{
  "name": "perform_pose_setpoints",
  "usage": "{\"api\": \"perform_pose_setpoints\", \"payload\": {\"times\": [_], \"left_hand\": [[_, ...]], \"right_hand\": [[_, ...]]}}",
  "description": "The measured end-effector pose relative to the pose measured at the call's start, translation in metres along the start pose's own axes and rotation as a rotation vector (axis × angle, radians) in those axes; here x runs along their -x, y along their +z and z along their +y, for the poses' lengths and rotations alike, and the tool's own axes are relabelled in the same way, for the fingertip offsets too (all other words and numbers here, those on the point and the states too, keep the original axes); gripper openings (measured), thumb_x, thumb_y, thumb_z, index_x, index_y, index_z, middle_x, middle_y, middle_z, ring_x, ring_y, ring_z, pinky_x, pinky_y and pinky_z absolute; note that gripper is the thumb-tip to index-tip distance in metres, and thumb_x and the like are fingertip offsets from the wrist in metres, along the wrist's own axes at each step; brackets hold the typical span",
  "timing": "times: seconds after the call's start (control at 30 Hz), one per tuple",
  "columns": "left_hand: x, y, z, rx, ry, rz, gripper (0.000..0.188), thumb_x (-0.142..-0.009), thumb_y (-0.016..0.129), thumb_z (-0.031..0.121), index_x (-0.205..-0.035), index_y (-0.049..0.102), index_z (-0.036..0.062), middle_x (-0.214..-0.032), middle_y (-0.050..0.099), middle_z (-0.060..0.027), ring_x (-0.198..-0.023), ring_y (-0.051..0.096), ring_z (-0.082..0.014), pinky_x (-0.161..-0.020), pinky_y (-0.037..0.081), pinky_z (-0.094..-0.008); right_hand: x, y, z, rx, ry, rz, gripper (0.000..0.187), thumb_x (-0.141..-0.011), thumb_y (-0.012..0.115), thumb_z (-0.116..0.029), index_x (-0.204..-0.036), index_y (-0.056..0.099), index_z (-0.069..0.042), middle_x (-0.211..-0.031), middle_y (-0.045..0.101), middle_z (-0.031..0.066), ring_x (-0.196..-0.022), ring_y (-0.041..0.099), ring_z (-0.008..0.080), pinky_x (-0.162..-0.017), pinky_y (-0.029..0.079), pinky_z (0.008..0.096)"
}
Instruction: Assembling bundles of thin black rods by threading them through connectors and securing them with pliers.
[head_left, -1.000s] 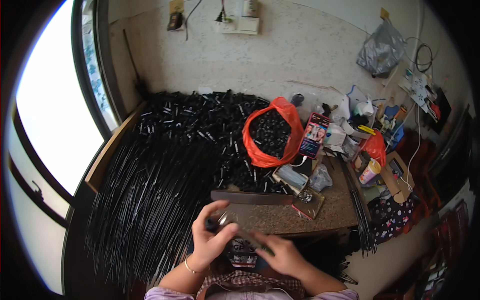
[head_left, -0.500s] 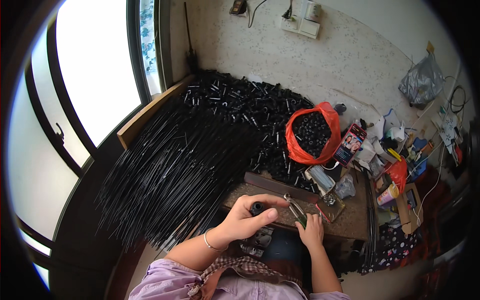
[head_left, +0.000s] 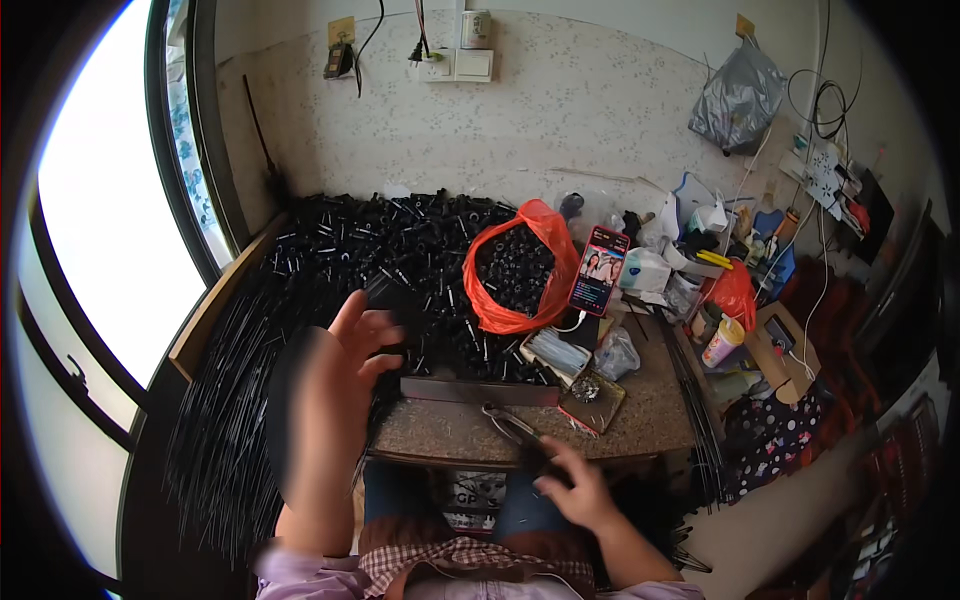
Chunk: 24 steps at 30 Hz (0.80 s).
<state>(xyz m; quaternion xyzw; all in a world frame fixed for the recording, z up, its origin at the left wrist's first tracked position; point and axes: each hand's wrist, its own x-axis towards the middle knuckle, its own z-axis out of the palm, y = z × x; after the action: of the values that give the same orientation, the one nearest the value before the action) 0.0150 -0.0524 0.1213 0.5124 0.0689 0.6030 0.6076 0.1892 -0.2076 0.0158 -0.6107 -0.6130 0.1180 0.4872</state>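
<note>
Raised on the left, my left hand (head_left: pixel 340 370) is smeared by motion. Its fingers are spread, and no held thing can be made out in them. A dark blurred shape (head_left: pixel 392 298) shows just beyond its fingertips, too smeared to name. Low at the table's front edge, my right hand (head_left: pixel 582 490) has its fingers and thumb about the dark handles of a pair of pliers (head_left: pixel 512 426). Their metal jaws point away to the left over the brown tabletop. Beyond my left hand spreads a heap of black tubular parts (head_left: pixel 370 235).
Long thin black rods (head_left: pixel 230 410) lie bundled at left. A red bag (head_left: pixel 480 305) of small black parts stands mid-table, beside a propped phone (head_left: pixel 600 270). A long dark bar (head_left: pixel 480 391) crosses the front. Clutter and a cup (head_left: pixel 722 342) stand at right.
My left hand has gone from beside the pliers, where it held a black tubular part, up and left toward the heap, fingers spread. My view has swung right; the pliers stay near my right hand.
</note>
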Motion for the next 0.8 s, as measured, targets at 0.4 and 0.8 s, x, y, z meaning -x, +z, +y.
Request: {"api": "perform_pose_setpoints", "payload": {"times": [0.4,0.8], "left_hand": [[-0.007,-0.143,-0.057,-1.554,-0.236,0.014,0.028,-0.067,0.054,0.017,-0.086,0.053,-0.0037,-0.066,0.056,-0.0098,-0.059,0.054,-0.0187,-0.063,0.042,-0.0267],[-0.037,-0.201,-0.107,-2.144,-0.537,-0.042,0.042,-0.06,0.057,0.01,-0.098,0.043,-0.0019,-0.094,0.042,-0.0156,-0.087,0.041,-0.0285,-0.074,0.036,-0.0334]], "right_hand": [[-0.026,-0.18,0.123,0.725,1.008,0.407,0.038,-0.071,0.051,-0.022,-0.104,0.043,-0.006,-0.109,0.039,0.0153,-0.098,0.038,0.0296,-0.078,0.033,0.0381],[-0.051,-0.133,0.184,0.972,1.154,0.153,0.037,-0.076,0.04,-0.028,-0.111,0.036,-0.018,-0.117,0.03,0.009,-0.105,0.03,0.0284,-0.082,0.026,0.0452]]}}
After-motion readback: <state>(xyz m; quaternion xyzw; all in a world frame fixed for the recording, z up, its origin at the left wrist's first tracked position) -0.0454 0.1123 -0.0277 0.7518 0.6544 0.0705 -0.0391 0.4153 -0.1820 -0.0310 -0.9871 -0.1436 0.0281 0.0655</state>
